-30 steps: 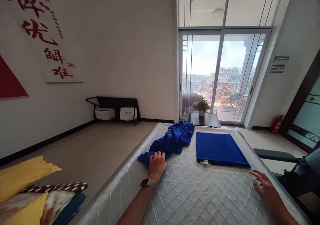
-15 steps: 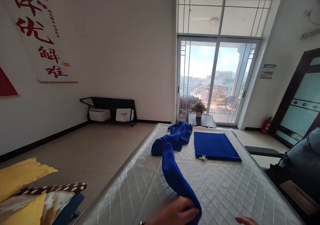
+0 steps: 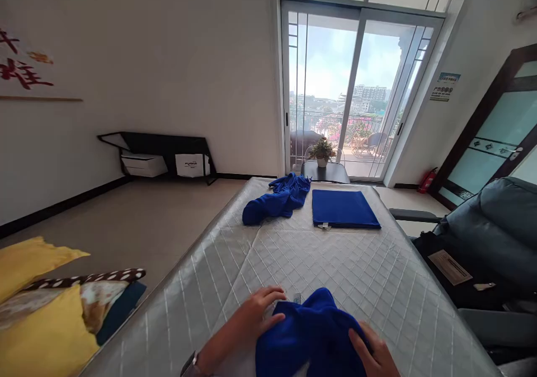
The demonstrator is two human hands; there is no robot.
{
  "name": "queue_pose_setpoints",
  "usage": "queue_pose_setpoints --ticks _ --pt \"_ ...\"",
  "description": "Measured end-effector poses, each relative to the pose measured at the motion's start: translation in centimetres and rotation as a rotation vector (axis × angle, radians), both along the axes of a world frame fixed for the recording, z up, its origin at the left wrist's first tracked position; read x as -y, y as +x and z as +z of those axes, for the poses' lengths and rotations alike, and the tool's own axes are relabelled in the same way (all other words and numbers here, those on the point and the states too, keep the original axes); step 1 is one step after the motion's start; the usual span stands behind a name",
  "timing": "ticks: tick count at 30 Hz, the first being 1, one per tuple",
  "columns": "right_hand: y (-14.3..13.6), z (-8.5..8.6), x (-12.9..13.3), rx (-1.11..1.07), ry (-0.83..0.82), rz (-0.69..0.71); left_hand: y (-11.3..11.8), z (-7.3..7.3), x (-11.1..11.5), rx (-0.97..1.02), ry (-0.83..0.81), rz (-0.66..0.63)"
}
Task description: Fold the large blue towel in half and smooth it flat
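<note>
A crumpled royal-blue cloth [image 3: 312, 332] lies at the near end of the bed-like quilted surface [image 3: 335, 259], with a small pale tag [image 3: 297, 298] at its far edge. At the cloth's left corner is my left hand [image 3: 255, 315], its thumb over the fabric and its fingers apart from the thumb. My right hand [image 3: 373, 352] grips the right edge between thumb and fingers. Farther away, a flat folded blue cloth [image 3: 346, 209] with a white label lies on the right. A bunched blue cloth [image 3: 279, 201] lies left of it.
Yellow and patterned fabrics [image 3: 50, 310] are piled at the lower left. A dark grey armchair [image 3: 495, 226] stands close along the right side. Beyond the far end are a potted plant [image 3: 322, 152] and a glass sliding door [image 3: 323, 86]. A black rack [image 3: 168, 147] stands against the wall.
The long strip of blue cloth my left hand was gripping now lies bunched close to me. My right hand has come onto its right edge. The view has tilted down and turned slightly right.
</note>
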State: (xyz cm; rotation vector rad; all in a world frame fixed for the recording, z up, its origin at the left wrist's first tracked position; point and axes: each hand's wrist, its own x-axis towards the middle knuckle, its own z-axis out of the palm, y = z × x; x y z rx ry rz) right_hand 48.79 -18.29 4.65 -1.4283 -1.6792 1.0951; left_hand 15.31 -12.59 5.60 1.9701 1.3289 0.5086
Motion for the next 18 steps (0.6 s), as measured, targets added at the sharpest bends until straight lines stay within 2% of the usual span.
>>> queue_pose_setpoints --ticks 3,6,8,10,12,14,16,18 --pt "0.5 1.5 0.0 0.059 0.028 0.093 -0.9 -1.0 -0.9 -0.019 0.021 0.020" --pt "1.2 3.0 0.6 0.096 0.019 0.273 0.2 -1.7 -1.6 -0.096 0.107 0.004" --pt "1.5 3.1 1.0 0.067 -0.002 0.416 1.5 -1.8 -2.1 -0.163 0.120 -0.063" --pt "1.6 2.5 1.0 0.007 -0.067 0.474 2.4 -1.5 -2.4 -0.202 0.086 -0.125" --pt "1.6 1.5 0.4 -0.018 -0.162 0.384 2.8 -0.8 -2.6 -0.197 0.033 -0.154" --pt "1.2 0.8 -1.3 0.012 -0.210 0.222 2.8 0.0 -2.7 -0.159 -0.021 -0.177" --pt "0.5 0.6 -3.9 0.076 -0.152 0.117 2.7 0.7 -2.7 -0.120 -0.076 -0.190" --pt "-0.4 0.9 -6.8 0.149 -0.027 0.113 2.8 1.0 -2.7 -0.111 -0.106 -0.166"
